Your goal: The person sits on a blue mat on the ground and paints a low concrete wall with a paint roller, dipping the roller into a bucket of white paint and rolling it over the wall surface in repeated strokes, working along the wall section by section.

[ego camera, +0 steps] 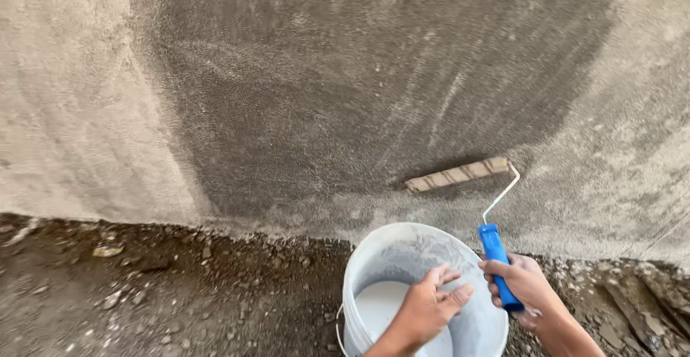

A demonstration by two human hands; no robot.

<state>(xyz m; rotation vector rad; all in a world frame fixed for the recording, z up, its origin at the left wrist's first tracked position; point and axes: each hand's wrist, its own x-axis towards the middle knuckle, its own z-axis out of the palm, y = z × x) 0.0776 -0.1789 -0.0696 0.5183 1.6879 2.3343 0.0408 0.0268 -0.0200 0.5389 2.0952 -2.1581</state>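
Note:
My right hand (pixel 523 283) grips the blue handle of a paint roller (pixel 497 262). Its metal arm rises to a tan roller sleeve (pixel 458 174) pressed against the rough cement wall (pixel 345 77) near its base. My left hand (pixel 430 307) hovers over a white plastic bucket (pixel 374 256), fingers spread and holding nothing. The bucket stands on the ground and holds white liquid (pixel 377 305) at the bottom. A large dark, wet-looking patch (pixel 359 91) covers the middle of the wall above the roller.
Dirt ground with small stones and rubble (pixel 165 285) runs along the foot of the wall. Lighter, dry wall (pixel 72 113) lies to the left and right of the dark patch. Broken stone pieces (pixel 640 307) lie at the right.

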